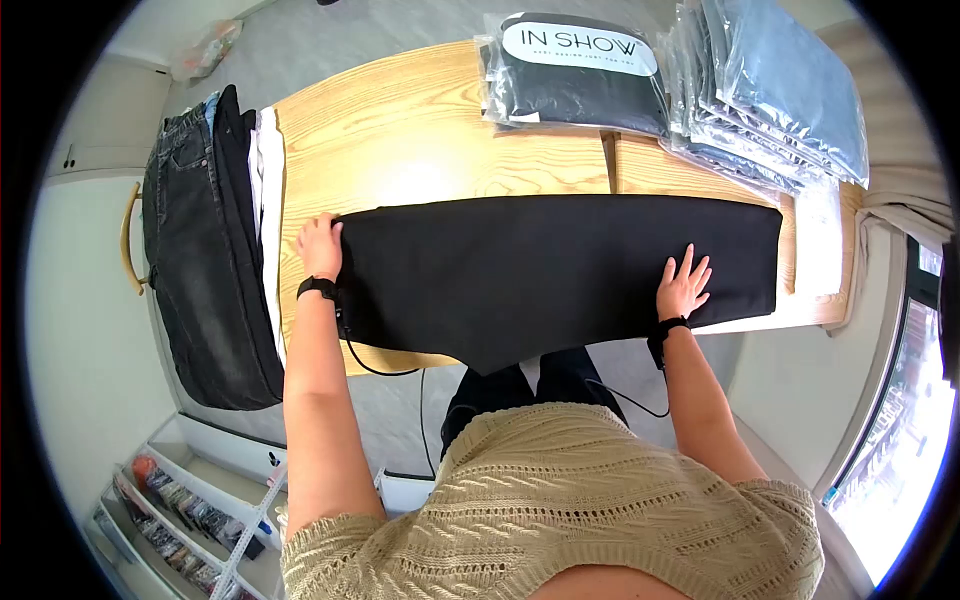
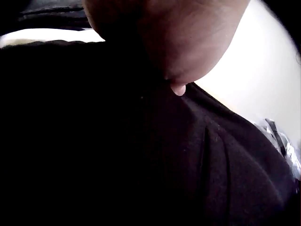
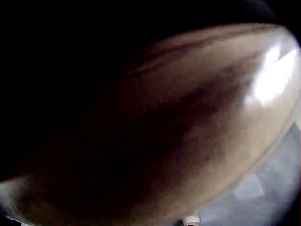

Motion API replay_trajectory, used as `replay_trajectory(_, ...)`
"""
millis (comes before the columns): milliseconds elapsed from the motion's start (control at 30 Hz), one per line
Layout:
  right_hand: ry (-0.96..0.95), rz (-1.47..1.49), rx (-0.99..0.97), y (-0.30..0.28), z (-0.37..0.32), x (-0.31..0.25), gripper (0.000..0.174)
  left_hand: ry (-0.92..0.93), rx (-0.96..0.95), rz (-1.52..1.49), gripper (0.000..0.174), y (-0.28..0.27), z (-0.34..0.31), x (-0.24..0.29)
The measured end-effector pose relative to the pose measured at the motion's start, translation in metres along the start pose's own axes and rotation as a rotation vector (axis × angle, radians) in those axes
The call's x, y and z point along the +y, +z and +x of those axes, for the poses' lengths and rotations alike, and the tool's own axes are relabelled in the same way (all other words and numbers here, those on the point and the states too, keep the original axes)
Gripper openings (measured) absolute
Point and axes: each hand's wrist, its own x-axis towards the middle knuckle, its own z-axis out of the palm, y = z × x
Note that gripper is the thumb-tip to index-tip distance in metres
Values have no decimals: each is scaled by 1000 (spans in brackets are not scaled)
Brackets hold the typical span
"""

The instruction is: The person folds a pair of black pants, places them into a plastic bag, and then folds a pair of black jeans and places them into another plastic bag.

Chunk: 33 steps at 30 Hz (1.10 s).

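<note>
Black trousers (image 1: 540,270), folded lengthwise, lie across the wooden table (image 1: 390,120) with the pointed crotch hanging over the near edge. At their left end is my left hand (image 1: 320,246), its fingers over the end edge and the bare wood beside it. In the left wrist view the tip of a digit (image 2: 178,89) shows against the black cloth (image 2: 188,155). My right hand (image 1: 683,288) rests flat on the trousers towards their right end, fingers spread. The right wrist view is dark and mostly filled by a blurred close surface.
A stack of dark jeans (image 1: 205,270) lies at the table's left end. At the back right are a bagged black garment (image 1: 580,95) with an IN SHOW label and a pile of bagged blue garments (image 1: 790,85). Open drawers (image 1: 200,510) stand at lower left. Cables hang from both wrists.
</note>
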Motion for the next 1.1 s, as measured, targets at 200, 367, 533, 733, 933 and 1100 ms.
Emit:
replay_trajectory(200,1,15,15,5,1,3,53,-45,-116,10,25,-6,11,-3)
replay_trajectory(367,-26,27,26,10,1,6,54,206,188,-86,37,-50,-22,24)
replay_trajectory(533,-14,28,31,9,4,4,55,542,-149,-366,49,-88,-134,100)
replay_trajectory(733,-294,84,33,-40,-18,-17,56,711,-393,-253,79,-32,-234,143)
replay_trajectory(933,-1286,358,-192,-60,-110,-41,54,654,-189,-111,76,-15,-236,151)
replay_trajectory(1100,-1274,230,-300,-57,-144,-46,66,617,-260,-242,55,-40,-226,148)
